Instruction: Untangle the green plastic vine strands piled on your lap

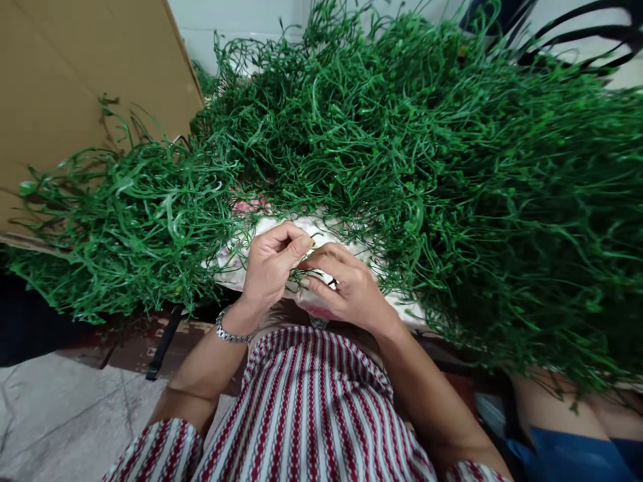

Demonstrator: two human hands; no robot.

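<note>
My left hand [274, 261], with a metal watch on the wrist, is closed in a pinch at the middle of the view. A dark tip of a thin green stem [316, 235] sticks out by its thumb. Close beside it my right hand [346, 284] is curled, thumb and fingers closed around a few thin green stems [300, 274]. Both hands are over a white cloth with pink patches [236, 261]. Tangled green stems with small buds, plastic-looking, lie in a large pile [362, 127] beyond and to the right. A smaller pile [145, 234] lies at the left.
A brown cardboard sheet [90, 80] stands at the left behind the smaller pile. Black straps [593, 30] show at the top right. Another person's bare leg and blue clothing [573, 455] are at the lower right. Pale floor tiles [65, 415] lie below left.
</note>
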